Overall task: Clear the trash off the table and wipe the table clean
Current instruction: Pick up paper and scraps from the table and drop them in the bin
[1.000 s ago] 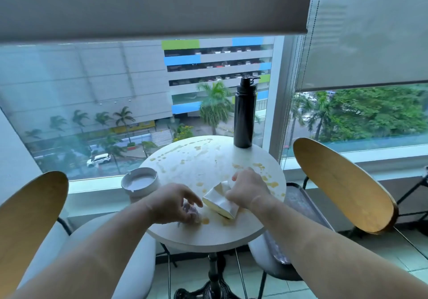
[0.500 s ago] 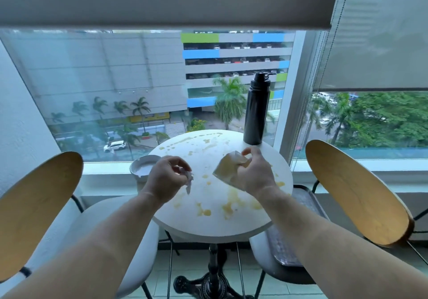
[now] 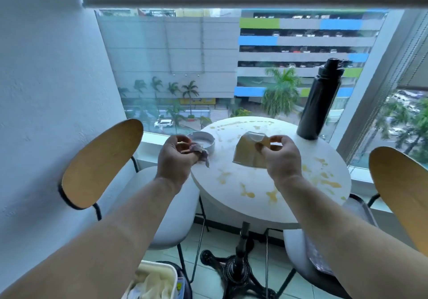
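Note:
A round white table (image 3: 289, 208) carries several yellow-brown stains. My right hand (image 3: 281, 157) pinches a crushed tan paper carton (image 3: 246, 154) and holds it up above the tabletop. My left hand (image 3: 177, 157) grips a small crumpled purplish wrapper (image 3: 202, 151) over the table's left edge, beside a white ashtray (image 3: 203, 140).
A tall black bottle (image 3: 318, 100) stands at the table's far right. Wooden-backed chairs flank the table, one on the left (image 3: 102, 162) and one on the right (image 3: 398, 192). A white bin (image 3: 152, 280) with crumpled paper sits on the floor below my left arm. Window glass lies behind.
Both hands lifted their trash off the table and raised it. The view swung left and down, bringing the floor bin into sight.

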